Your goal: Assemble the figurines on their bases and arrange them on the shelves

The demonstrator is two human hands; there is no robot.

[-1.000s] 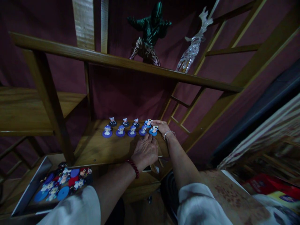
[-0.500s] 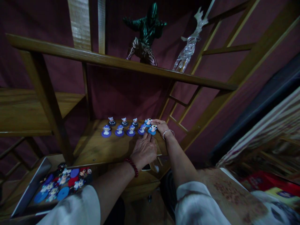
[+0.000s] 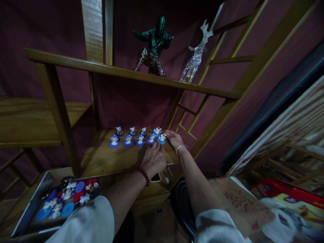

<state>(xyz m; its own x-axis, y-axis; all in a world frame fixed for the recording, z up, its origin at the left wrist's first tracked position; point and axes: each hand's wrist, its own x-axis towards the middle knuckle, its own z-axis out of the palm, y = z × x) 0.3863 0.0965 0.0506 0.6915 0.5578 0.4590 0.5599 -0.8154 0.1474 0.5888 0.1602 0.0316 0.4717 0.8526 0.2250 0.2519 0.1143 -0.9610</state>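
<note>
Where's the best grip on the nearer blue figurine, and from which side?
Probably the body, from the right, where the right hand is close: it rises above a wider base, while a purple figurine crowds its left and another blue figurine is behind.

A green statue [image 3: 156, 44] crouches near a clear sculpture [image 3: 194, 61].

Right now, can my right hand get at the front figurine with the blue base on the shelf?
Most likely yes. Your right hand is just to the right of that figurine, with nothing visible between them. Your left hand is in front, leaving that right side free.
</note>
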